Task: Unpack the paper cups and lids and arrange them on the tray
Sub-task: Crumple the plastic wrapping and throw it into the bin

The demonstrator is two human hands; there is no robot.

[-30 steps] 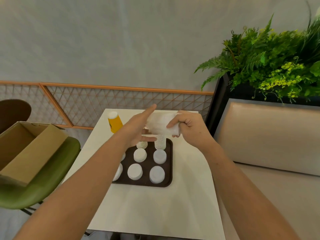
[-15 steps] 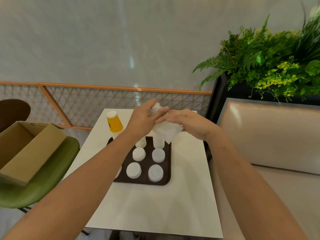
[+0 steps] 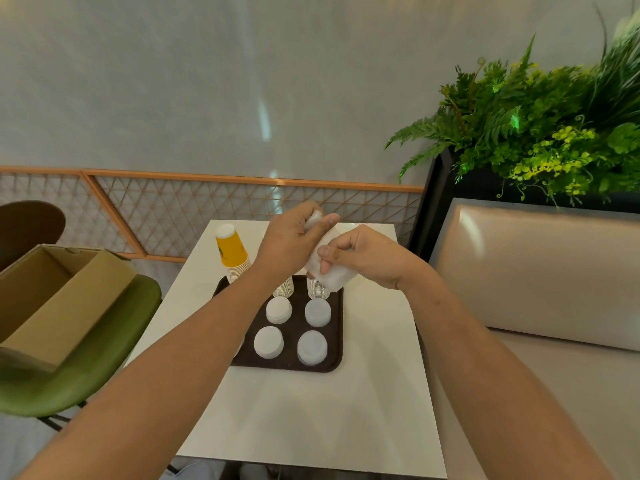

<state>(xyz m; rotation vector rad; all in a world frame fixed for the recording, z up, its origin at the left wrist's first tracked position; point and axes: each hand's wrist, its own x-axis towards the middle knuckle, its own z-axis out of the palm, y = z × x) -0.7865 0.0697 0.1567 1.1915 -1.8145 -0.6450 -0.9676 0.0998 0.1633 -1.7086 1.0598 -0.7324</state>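
Far left: an open cardboard box (image 3: 52, 299) rests on the seat of a green chair (image 3: 104, 368), beside the white worktop (image 3: 304, 420).

Left of centre: a yellow cup stack (image 3: 231, 249) stands upside down at the far left corner of the dark brown tray (image 3: 293, 329). The left forearm hides part of the tray's left side.

Centre: four lid stacks (image 3: 278, 310), white and low, sit two by two on the near half of the tray. Two more cup stacks (image 3: 284, 289) stand on its far half, their upper parts hidden by the hands.

Above the far end of the tray, both hands hold a wrapped pack (image 3: 332, 271), white and tilted. The left hand (image 3: 291, 244) is curled round its upper end. The right hand (image 3: 367, 258) pinches its lower part between thumb and fingers. The pack is clear of the tray, just over the right-hand cup stack.

Right: a beige bench seat (image 3: 536, 265) runs alongside the worktop, with a green plant (image 3: 536, 133) in a dark planter behind it.
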